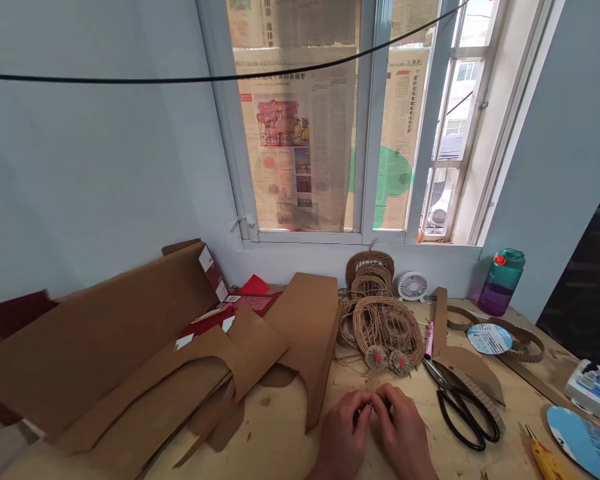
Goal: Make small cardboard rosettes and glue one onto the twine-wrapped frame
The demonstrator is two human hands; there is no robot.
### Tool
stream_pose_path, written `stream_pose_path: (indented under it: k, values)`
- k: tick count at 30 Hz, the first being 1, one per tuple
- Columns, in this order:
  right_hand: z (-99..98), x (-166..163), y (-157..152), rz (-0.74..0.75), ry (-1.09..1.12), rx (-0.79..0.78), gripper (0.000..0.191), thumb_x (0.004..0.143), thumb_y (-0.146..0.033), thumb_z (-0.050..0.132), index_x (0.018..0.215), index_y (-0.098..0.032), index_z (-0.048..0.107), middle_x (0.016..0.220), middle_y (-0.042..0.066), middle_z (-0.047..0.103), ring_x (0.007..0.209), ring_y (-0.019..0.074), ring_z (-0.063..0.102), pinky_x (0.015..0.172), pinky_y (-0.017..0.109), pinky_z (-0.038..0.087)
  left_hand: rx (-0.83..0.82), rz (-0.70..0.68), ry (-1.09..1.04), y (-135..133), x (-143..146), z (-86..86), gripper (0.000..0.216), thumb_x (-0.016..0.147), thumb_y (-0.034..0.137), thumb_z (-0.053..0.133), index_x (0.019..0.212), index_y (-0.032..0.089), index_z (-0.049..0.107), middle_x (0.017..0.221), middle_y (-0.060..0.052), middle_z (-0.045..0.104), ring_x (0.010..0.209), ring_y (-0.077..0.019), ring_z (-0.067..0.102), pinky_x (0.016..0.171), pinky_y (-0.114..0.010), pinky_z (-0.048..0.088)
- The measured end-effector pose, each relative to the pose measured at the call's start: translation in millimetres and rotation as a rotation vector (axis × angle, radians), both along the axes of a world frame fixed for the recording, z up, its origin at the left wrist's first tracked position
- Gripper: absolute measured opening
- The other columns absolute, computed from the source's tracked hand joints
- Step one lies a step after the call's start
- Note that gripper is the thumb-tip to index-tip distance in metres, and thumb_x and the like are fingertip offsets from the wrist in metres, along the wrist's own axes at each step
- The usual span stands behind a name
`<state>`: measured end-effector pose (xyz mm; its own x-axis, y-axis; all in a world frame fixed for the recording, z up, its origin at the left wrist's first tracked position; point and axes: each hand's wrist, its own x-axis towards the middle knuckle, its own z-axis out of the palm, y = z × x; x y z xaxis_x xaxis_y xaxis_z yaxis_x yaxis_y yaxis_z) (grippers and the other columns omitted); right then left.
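Note:
My left hand (347,427) and my right hand (397,423) meet over the wooden table, fingertips and thumbs pinched together. Whatever sits between the fingertips is hidden or too small to make out. Just beyond them lie two round rosettes, a left one (377,358) and a right one (399,362), each with a red centre. They lean against a coil-shaped piece of brown twine work (387,327). To the right of my right hand rest black-handled scissors (463,407), with a pink marker (429,339) past their tip.
Cut cardboard sheets (300,313) cover the table's left side. At right are a cardboard half-disc (473,373), cardboard strips, blue discs (583,437), a yellow-handled tool (545,457) and a white power strip (593,387). A small fan (412,285) and a bottle (501,283) stand by the wall.

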<state>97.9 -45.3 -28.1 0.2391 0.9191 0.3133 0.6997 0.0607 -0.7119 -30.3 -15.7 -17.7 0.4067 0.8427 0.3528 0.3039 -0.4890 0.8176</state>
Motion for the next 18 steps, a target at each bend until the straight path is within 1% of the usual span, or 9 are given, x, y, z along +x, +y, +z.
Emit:
stream_pose_path:
  k: [3, 7, 9, 14, 18]
  values:
    - [-3.0, 0.4, 1.4, 0.024, -0.007, 0.005, 0.030, 0.092, -0.041, 0.039, 0.075, -0.023, 0.055, 0.074, 0.001, 0.063, 0.072, 0.0192, 0.057, 0.069, 0.028, 0.040, -0.005, 0.010, 0.018, 0.4, -0.3, -3.1, 0.025, 0.084, 0.012, 0.042, 0.093, 0.020, 0.065, 0.093, -0.004, 0.070, 0.084, -0.0187, 0.064, 0.076, -0.027, 0.047]
    - [-5.1, 0.0, 2.9, 0.037, -0.012, -0.002, 0.030, 0.092, -0.041, 0.039, 0.074, -0.022, 0.055, 0.074, 0.002, 0.063, 0.072, 0.0196, 0.057, 0.067, 0.029, 0.040, 0.004, 0.034, 0.077, 0.7, -0.6, -4.6, 0.022, 0.083, 0.012, 0.043, 0.084, 0.019, 0.064, 0.085, -0.004, 0.070, 0.078, -0.0192, 0.063, 0.070, -0.027, 0.046]
    - [-5.7, -0.2, 2.7, 0.041, -0.010, -0.002, 0.030, 0.092, -0.040, 0.038, 0.075, -0.022, 0.055, 0.075, 0.002, 0.063, 0.072, 0.0197, 0.057, 0.068, 0.029, 0.040, 0.014, 0.045, 0.089, 0.9, -0.6, -5.1, 0.021, 0.083, 0.013, 0.043, 0.081, 0.019, 0.062, 0.083, -0.004, 0.069, 0.077, -0.0197, 0.063, 0.068, -0.027, 0.045]
    - [-8.7, 0.3, 3.2, 0.041, -0.019, 0.008, 0.030, 0.091, -0.039, 0.039, 0.073, -0.022, 0.055, 0.073, 0.002, 0.063, 0.070, 0.0197, 0.057, 0.067, 0.029, 0.040, 0.045, 0.045, 0.075, 1.2, -0.1, -4.8, 0.020, 0.082, 0.011, 0.043, 0.078, 0.019, 0.061, 0.082, -0.004, 0.069, 0.076, -0.0190, 0.062, 0.068, -0.027, 0.044]
    - [-10.5, 0.3, 3.6, 0.036, -0.043, 0.051, 0.029, 0.091, -0.037, 0.040, 0.071, -0.022, 0.054, 0.072, 0.003, 0.062, 0.070, 0.0197, 0.057, 0.067, 0.028, 0.040, 0.057, 0.033, 0.063, 1.4, 0.3, -3.7, 0.020, 0.081, 0.010, 0.043, 0.075, 0.019, 0.060, 0.079, -0.004, 0.068, 0.073, -0.0182, 0.061, 0.066, -0.026, 0.043]
